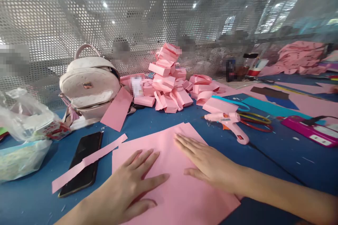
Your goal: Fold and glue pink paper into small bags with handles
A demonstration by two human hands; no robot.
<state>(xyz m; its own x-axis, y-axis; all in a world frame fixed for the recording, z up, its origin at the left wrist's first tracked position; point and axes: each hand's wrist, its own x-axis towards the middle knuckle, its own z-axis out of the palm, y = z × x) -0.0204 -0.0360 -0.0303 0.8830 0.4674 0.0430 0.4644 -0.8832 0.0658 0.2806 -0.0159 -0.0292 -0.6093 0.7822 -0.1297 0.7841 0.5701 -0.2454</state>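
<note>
Large pink paper sheets (pixel 182 197) lie on the blue table in front of me, their upper edges slightly out of line with one another. My left hand (pixel 137 182) rests on the left part of the paper with fingers spread. On the upper right part lies my right hand (pixel 203 158), flat, with its fingers stretched forward and thumb apart. Neither hand grips anything. Left of the paper, a thin pink strip (pixel 71 172) lies across a dark phone (pixel 89 147). A pink glue gun (pixel 228 123) lies beyond my right hand, its black cord running to the right.
Folded pink paper pieces (pixel 165 84) form a pile at the back, beside a light backpack (pixel 89 81). Plastic bags (pixel 23 158) sit at the left. Scissors (pixel 256 119), a magenta power strip (pixel 308 130) and coloured paper pieces lie right. A perforated metal partition (pixel 142 17) stands behind.
</note>
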